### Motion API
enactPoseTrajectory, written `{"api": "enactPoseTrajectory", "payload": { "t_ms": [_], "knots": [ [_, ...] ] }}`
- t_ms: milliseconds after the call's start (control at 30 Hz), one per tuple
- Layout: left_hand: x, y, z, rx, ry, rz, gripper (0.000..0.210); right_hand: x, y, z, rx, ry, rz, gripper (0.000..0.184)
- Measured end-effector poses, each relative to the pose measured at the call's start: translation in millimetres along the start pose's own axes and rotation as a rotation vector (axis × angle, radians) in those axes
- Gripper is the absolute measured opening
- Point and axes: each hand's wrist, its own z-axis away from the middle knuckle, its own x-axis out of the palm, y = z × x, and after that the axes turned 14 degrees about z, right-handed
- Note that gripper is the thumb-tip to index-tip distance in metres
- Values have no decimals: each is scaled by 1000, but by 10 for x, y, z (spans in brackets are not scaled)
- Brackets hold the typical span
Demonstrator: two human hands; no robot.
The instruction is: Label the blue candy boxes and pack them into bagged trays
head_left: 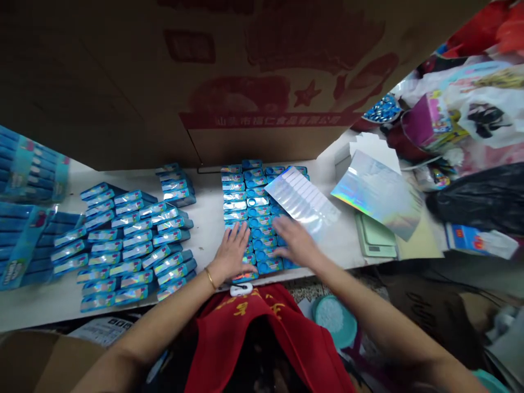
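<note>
Small blue packs with shiny strips [262, 232] stand in tight columns in front of me. My left hand [232, 254] rests on the left column with its fingers spread, holding nothing. Slightly smeared by motion, my right hand [297, 240] is at the right column, fingers stretched and apart. A translucent sheet with a row of pale strips [301, 191] lies partly over the far right of these packs, just beyond my right hand. More blue packs [137, 237] stand in uneven rows to the left.
A large cardboard box [254, 142] rises along the table's back. Wrapped blue bundles [20, 245] are at far left. On the right lie a shiny holographic sheet [372, 191], a pale green scale-like device [374, 234] and plastic bags [483, 109]. A turquoise basin [341, 327] sits below.
</note>
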Motion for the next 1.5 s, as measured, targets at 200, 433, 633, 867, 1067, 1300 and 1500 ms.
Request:
{"api": "enactPoseTrajectory", "payload": {
  "t_ms": [200, 433, 633, 867, 1067, 1300, 1500],
  "knots": [
    [197, 14, 189, -53, -82, -134, 111, 455, -1154, 233, -84, -109, 92, 73],
    [178, -24, 207, -45, -78, -129, 94, 584, -1262, 132, -61, -83, 191, 50],
    [-14, -313, 384, -72, -98, -63, 84, 547, -1396, 54, -74, -63, 148, 50],
    [-212, -527, 636, -69, -101, -44, 107, 552, -1395, 69, -86, -35, 133, 51],
    [13, -307, 643, 37, -179, -79, 105, 616, -1537, -1, -97, -3, 167, 56],
    [-163, -488, 744, -64, -87, -111, 97, 591, -1708, -347, -239, 39, 79, 61],
    [-428, -525, 5, -102, 86, -77, 84, 266, -962, -661, -32, 12, 99, 64]
  ]
}}
